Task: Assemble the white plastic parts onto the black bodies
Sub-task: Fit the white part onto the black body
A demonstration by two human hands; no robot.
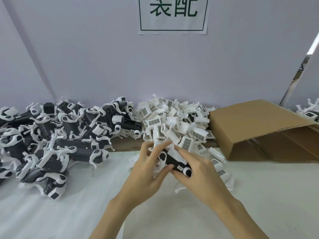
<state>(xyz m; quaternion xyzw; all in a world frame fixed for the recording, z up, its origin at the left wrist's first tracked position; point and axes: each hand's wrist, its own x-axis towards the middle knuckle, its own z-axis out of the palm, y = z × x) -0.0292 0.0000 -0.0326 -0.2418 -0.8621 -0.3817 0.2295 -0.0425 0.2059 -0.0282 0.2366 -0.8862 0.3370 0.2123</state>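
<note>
So on the far left of my feed there's a big heap of black bodies (pixel 57 135) with white bits already on them, sprawled over the white table (pixel 259 204) right up to the wall. Next over, roughly centre, is the pile of loose white plastic parts (pixel 174 121), the little vented ones, stacked against the wall too. Right in front of that pile my left hand (pixel 148 171) is curled around one black body (pixel 174 162), fingers wrapped on its near-left end, and my right hand (pixel 198 171) grips the other end, with its fingers pressed on a white part (pixel 174 151) sitting against the top of it. Both hands are close together on that one piece. Off to the right there's an open cardboard box (pixel 255 125) lying on its side, and above everything a paper sign (pixel 172 14) stuck on the wall.
</note>
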